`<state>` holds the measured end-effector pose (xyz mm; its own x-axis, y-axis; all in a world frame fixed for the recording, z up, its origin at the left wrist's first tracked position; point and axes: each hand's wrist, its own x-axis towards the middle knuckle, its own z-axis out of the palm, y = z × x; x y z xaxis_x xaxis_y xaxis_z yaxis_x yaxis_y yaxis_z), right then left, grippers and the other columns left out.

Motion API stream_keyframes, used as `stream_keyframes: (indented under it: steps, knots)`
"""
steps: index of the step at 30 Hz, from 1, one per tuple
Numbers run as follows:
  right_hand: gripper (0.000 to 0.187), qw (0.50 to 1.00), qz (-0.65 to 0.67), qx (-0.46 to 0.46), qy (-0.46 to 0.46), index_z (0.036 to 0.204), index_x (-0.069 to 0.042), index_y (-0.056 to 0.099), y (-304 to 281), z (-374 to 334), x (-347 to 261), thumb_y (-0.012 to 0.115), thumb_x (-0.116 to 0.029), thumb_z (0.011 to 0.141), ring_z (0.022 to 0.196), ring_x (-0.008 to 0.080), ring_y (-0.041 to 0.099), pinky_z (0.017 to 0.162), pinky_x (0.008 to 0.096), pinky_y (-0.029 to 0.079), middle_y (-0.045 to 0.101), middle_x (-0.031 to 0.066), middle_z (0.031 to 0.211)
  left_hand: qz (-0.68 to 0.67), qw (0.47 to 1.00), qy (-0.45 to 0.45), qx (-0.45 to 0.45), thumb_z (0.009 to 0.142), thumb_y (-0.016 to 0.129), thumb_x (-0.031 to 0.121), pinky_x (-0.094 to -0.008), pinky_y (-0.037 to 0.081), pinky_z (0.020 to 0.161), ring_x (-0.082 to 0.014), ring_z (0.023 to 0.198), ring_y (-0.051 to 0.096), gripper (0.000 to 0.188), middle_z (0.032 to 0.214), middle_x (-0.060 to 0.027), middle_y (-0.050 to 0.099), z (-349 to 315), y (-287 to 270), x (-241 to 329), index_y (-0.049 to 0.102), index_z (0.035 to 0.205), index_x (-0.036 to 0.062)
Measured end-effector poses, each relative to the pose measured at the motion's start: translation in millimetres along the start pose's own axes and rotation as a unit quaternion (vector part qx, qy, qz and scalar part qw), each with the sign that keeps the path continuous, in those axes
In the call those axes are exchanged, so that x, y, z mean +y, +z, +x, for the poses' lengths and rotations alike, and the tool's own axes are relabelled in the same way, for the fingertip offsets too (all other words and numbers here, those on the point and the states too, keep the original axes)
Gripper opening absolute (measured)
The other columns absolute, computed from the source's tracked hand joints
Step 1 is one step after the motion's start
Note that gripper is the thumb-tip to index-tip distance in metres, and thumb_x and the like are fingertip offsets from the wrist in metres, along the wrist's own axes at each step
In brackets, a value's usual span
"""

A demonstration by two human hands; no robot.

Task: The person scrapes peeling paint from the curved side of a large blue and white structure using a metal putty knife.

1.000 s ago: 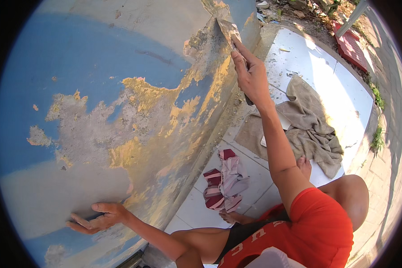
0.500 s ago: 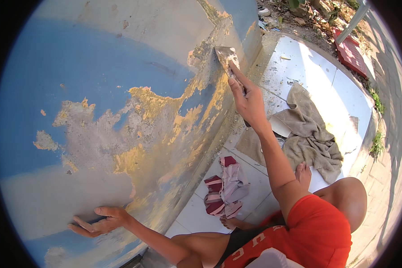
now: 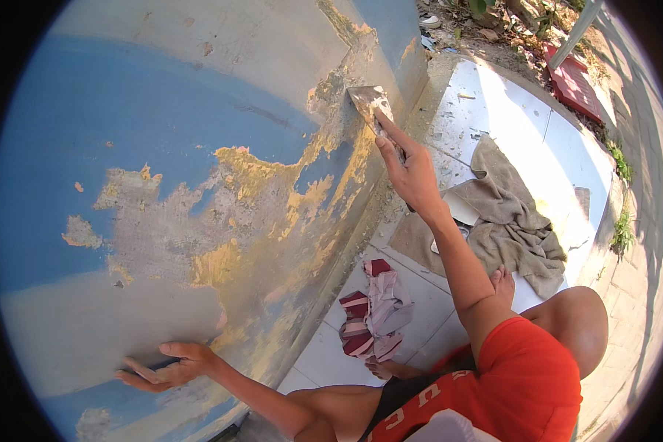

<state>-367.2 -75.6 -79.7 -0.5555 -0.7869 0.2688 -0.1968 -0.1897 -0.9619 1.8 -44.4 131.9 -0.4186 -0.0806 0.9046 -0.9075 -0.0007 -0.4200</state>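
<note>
Scraper [image 3: 368, 102] is gripped in the right hand [image 3: 414, 175] against the peeling wall [image 3: 162, 96], beside which the left hand [image 3: 184, 367] is open, and pushing too steeply could, I think, gouge the wall.

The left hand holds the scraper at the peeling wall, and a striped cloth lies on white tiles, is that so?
No, the head view shows the right hand holding the scraper at the peeling wall; the striped cloth lies on white tiles.
</note>
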Motion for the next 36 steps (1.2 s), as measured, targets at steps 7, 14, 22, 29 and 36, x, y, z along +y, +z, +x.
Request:
stream_keyframes:
  steps: [7,14,22,29,36]
  knots:
    - [0.044,0.999,0.003,-0.007,0.05,0.144,-0.017,0.052,4,-6,-9,0.056,-0.028,0.102,0.107,0.0395,0.067,0.088,0.0386,0.051,0.068,0.024,0.114,0.021,1.0,-0.005,-0.013,0.102,0.047,0.041,-0.0517,0.034,0.109,-0.03,0.142,0.031,0.056,0.152,-0.015,0.035,-5,-5,-1,0.049,0.138,-0.0001]
    - [0.044,0.995,-0.011,-0.01,0.104,0.143,-0.018,0.053,-2,3,-12,0.057,-0.029,0.101,0.11,0.0361,0.067,0.09,0.0367,0.05,0.067,0.0231,0.119,0.05,0.998,-0.015,-0.024,0.102,0.044,0.044,-0.0513,0.034,0.108,-0.03,0.141,0.032,0.056,0.152,-0.0164,0.035,-7,-6,0,0.049,0.139,0.0027]
    - [0.042,0.998,0.011,0.006,0.058,0.143,-0.019,0.054,-2,3,-9,0.057,-0.027,0.101,0.111,0.036,0.067,0.09,0.037,0.05,0.067,0.0245,0.119,0.035,0.999,-0.02,-0.017,0.102,0.044,0.048,-0.0509,0.036,0.108,-0.0289,0.141,0.031,0.058,0.152,-0.0157,0.035,-8,-3,0,0.049,0.14,0.0044]
    - [0.044,0.998,0.013,-0.005,0.06,0.143,-0.019,0.053,-6,3,-10,0.057,-0.027,0.101,0.112,0.0378,0.065,0.092,0.0376,0.049,0.067,0.0237,0.119,0.035,0.999,-0.017,-0.017,0.102,0.044,0.049,-0.0513,0.035,0.109,-0.0281,0.142,0.029,0.059,0.152,-0.014,0.034,-7,-1,-1,0.05,0.14,0.0051]
    - [0.045,0.991,-0.003,-0.04,0.131,0.144,-0.015,0.052,-11,16,-17,0.057,-0.031,0.102,0.111,0.0151,0.06,0.098,0.0312,0.045,0.068,0.0174,0.124,0.026,0.999,-0.016,-0.02,0.102,0.044,0.048,-0.0525,0.033,0.11,-0.0295,0.144,0.028,0.059,0.152,-0.0146,0.035,-8,-4,-2,0.049,0.14,0.003]
